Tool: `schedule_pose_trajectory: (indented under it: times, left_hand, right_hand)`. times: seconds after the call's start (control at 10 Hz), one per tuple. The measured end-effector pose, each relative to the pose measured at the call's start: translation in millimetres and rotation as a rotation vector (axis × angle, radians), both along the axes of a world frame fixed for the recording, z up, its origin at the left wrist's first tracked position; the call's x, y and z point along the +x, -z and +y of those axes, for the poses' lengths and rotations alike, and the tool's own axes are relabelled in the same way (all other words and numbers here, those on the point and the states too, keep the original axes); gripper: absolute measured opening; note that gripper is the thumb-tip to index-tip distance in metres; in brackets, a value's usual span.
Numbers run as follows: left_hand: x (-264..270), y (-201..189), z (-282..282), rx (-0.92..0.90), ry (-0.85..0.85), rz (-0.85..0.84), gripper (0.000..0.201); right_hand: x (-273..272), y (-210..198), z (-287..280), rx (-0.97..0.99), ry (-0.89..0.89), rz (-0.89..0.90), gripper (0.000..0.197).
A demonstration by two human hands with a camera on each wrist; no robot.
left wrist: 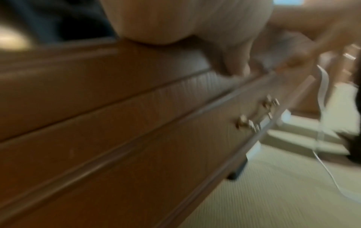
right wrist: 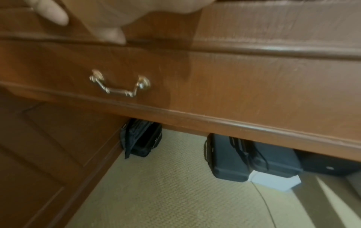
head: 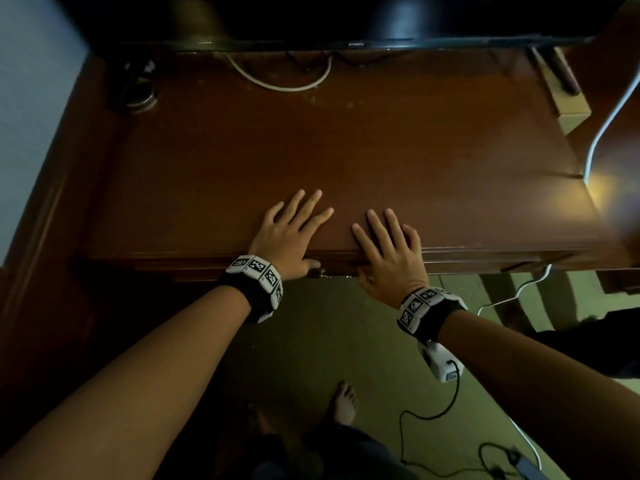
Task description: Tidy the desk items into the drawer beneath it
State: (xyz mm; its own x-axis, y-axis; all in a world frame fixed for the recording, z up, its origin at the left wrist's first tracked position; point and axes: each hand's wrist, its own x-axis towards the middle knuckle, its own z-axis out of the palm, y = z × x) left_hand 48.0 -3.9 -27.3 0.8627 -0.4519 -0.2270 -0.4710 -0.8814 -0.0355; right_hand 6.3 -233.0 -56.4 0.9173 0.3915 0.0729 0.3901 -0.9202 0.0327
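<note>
Both the left hand [head: 289,233] and right hand [head: 389,256] lie flat, fingers spread and holding nothing, directly above the closed brown wooden drawer's curved brass handle [right wrist: 119,84], its long axis running sideways between the thumbs.

Dark wooden desk [head: 381,140]; on it both hands flat near front edge, white cable [head: 277,85] at back.

The head view is dim with dark, bent edges; a glare patch [head: 604,188] lies right of the hands; the left wrist view is motion-blurred.
</note>
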Motion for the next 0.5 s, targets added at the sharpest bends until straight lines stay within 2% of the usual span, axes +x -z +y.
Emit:
schedule_pose_trajectory:
  times: [0.1,0.2,0.3,0.4,0.5]
  left_hand:
    - [-5,-3,-5,-0.058,-0.095,0.051,0.099]
    - [-25,-2,-13,-0.101,-0.214,0.045,0.091]
    - [-57,0,-12,-0.159,-0.264,-0.004,0.088]
    - [-93,5,3,-0.255,-0.286,0.006,0.079]
    - [-141,11,33,-0.297,-0.329,0.196,0.052]
  right_hand:
    - [-4,-5,3,-0.026,0.03,0.062,0.095]
    - [-15,-10,11,-0.034,0.08,0.098,0.101]
    - [-34,-15,19,-0.011,0.144,0.098,0.101]
    - [-66,-5,18,0.077,0.202,0.223,0.09]
    - [-117,9,7,0.091,0.287,0.548,0.061]
